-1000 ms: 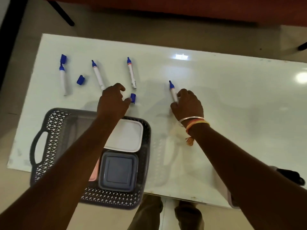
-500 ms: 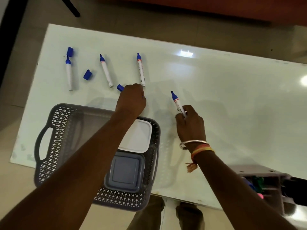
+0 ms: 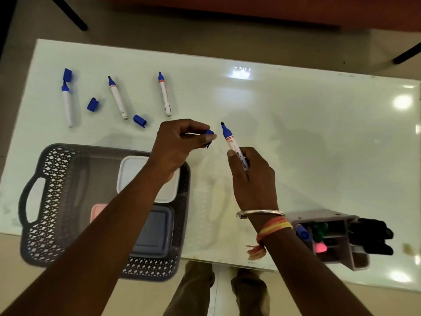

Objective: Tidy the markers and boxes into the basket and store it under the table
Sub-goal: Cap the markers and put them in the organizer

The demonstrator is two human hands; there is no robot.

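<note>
My right hand grips an uncapped white marker with a blue neck, its tip pointing up and left above the white table. Just left of that tip, my left hand pinches a blue cap. Three more uncapped markers lie at the table's far left, with three loose blue caps among them. The dark lattice basket sits at the near left edge and holds a white box, a grey box and a pink box.
A grey desk organiser with coloured pens and black markers stands at the near right edge. My legs and the floor show below the table's front edge. Dark furniture legs stand on the floor beyond the far edge.
My left hand picked a blue cap off the table and brought it toward the marker. My right hand lifted its marker and tilted the tip toward the cap. The organiser came into view.
</note>
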